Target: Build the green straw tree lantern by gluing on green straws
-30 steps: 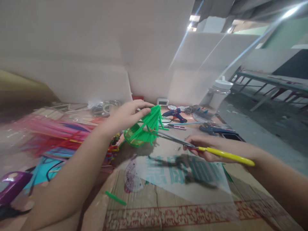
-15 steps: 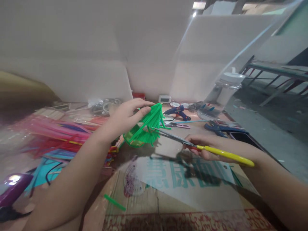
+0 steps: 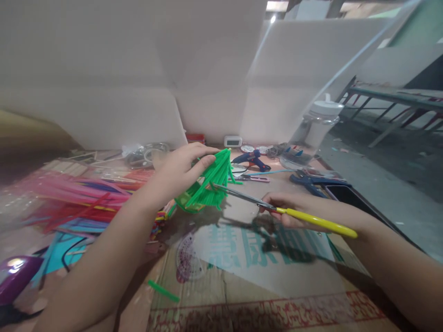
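Near the middle of the view, my left hand (image 3: 188,166) grips a green cone-shaped bundle of pipe cleaners (image 3: 218,177), its thumb and fingers on the upper left side. My right hand (image 3: 282,210) holds yellow-handled scissors (image 3: 314,222) to the right of it. The scissor tips reach the lower part of the green bundle, among the strands. Whether the blades have a strand between them is too small to tell. One loose green piece (image 3: 163,291) lies on the board at the lower left.
Colourful pipe cleaners (image 3: 86,193) are piled at the left, above a purple object (image 3: 19,276). Behind stand a small white timer (image 3: 233,141) and a blue glue gun (image 3: 251,160). Blue pliers (image 3: 309,182), a phone (image 3: 349,197) and a clear bottle (image 3: 320,127) are at the right.
The whole view has shifted a little, so things appear slightly further left. The scissor blades look closer together at the green strands. Both hands keep their holds.
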Demonstrator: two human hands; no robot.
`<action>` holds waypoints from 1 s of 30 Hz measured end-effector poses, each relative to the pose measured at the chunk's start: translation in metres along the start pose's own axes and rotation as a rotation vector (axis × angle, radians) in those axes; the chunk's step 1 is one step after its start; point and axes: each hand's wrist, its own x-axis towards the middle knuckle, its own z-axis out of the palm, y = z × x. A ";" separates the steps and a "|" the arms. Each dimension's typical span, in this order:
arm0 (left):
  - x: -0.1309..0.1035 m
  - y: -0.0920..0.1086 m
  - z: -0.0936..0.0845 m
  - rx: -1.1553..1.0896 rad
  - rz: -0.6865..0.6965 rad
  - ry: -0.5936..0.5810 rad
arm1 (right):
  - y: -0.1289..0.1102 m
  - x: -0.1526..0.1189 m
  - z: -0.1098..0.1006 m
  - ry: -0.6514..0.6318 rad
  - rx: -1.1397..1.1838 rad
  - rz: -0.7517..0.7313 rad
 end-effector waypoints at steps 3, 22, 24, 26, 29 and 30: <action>0.000 0.000 0.000 0.017 -0.010 -0.005 | -0.004 0.001 0.001 0.004 0.007 0.011; -0.001 0.005 0.000 0.038 0.028 -0.010 | 0.001 -0.001 0.004 0.016 0.038 0.045; -0.001 0.006 0.000 0.045 0.032 -0.006 | 0.003 0.000 0.005 0.024 0.030 0.053; -0.001 0.005 0.000 0.050 0.036 -0.006 | 0.004 0.001 0.006 0.043 0.033 0.053; -0.001 0.005 0.000 0.053 0.045 -0.010 | 0.003 0.001 0.006 0.068 0.031 0.054; -0.001 0.005 0.000 0.053 0.047 -0.012 | 0.002 0.001 0.006 0.072 0.023 0.059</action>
